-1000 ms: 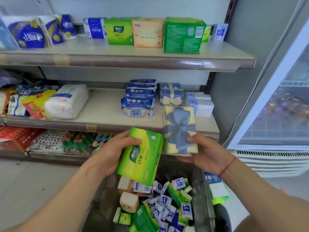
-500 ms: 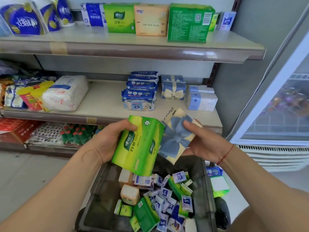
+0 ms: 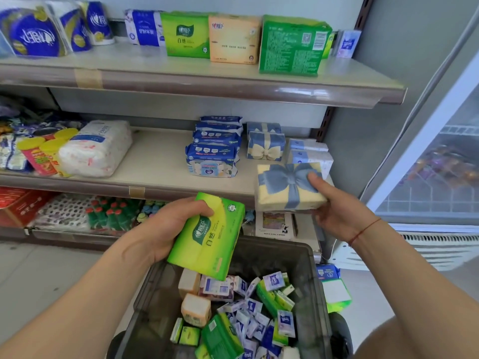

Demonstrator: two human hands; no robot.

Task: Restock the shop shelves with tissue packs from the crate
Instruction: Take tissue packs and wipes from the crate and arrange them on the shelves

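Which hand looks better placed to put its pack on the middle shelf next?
The right hand, probably. Its yellow bow-print pack is already over the middle shelf edge, near the matching blue bow packs. The left hand holds the green pack lower, above the crate.

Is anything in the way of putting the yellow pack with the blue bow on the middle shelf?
Nothing visible blocks it. The right hand holds the bow pack at the middle shelf front edge, with bare shelf ahead of it, before the blue bow packs.

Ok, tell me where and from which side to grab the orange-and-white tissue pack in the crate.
Take the orange-and-white tissue pack from above, pinching its two long side faces. It lies near the crate left side with its top exposed and bare floor on its left, but small packs crowd its right.
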